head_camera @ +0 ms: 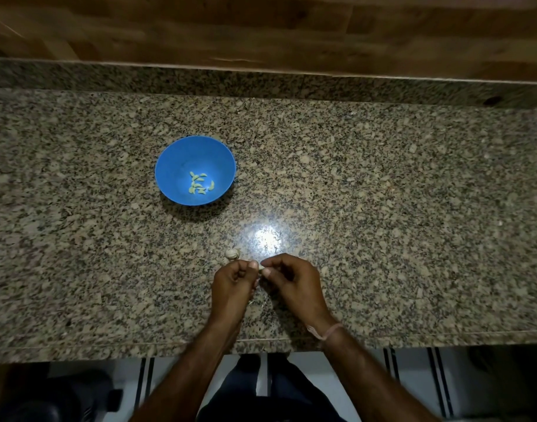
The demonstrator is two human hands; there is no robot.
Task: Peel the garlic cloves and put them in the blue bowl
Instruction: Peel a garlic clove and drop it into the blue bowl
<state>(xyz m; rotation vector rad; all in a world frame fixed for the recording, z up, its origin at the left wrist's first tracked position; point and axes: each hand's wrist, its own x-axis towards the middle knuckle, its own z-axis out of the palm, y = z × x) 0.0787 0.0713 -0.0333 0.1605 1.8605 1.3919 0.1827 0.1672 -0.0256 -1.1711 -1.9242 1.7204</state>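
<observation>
Head view: left grip (pixel 233 281) and right grip (pixel 291 278) meet near the counter (pixel 383 193) front edge, both pinching one small garlic clove (pixel 262 267) between thumbs and fingertips. A garlic cluster (pixel 232 253) lies just beyond the left grip. Well apart, farther back and left, the blue bowl (pixel 170 159) holds several peeled cloves (pixel 200 184). A thread band (pixel 328 330) circles the right wrist.

Blue bowl (pixel 170 166); pale yellow-green cloves (pixel 198 184); speckled brown-grey granite counter (pixel 383 193); pink wrist thread (pixel 329 330).
</observation>
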